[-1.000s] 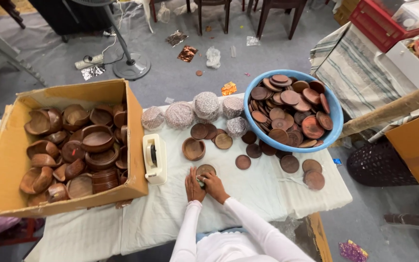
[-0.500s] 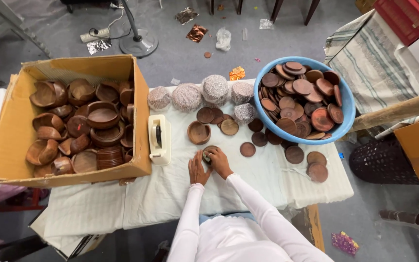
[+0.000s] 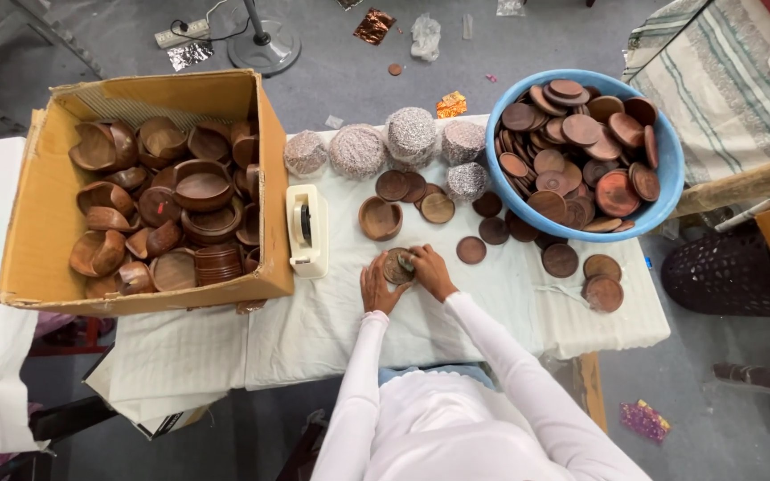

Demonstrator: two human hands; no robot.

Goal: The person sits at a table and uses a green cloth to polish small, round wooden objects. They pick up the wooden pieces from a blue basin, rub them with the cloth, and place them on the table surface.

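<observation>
My left hand (image 3: 376,285) and my right hand (image 3: 428,270) are together on a small round wooden piece (image 3: 396,265) that rests on the white cloth of the table (image 3: 331,321). The left hand cups its left side; the right hand's fingers press on its top right. An empty wooden bowl (image 3: 380,218) stands just behind it. Loose wooden lids (image 3: 471,249) lie on the cloth to the right. A cream tape dispenser (image 3: 307,230) stands to the left of my hands.
A cardboard box (image 3: 46,223) full of wooden bowls sits at the left. A blue basin (image 3: 661,200) heaped with wooden lids is at the back right. Several wrapped round bundles (image 3: 356,151) line the table's far edge. A fan base (image 3: 265,44) stands on the floor beyond.
Both hands stayed on the round wooden piece and shifted a little further from the body; the left hand closed in against its side. The camera view moved downward.
</observation>
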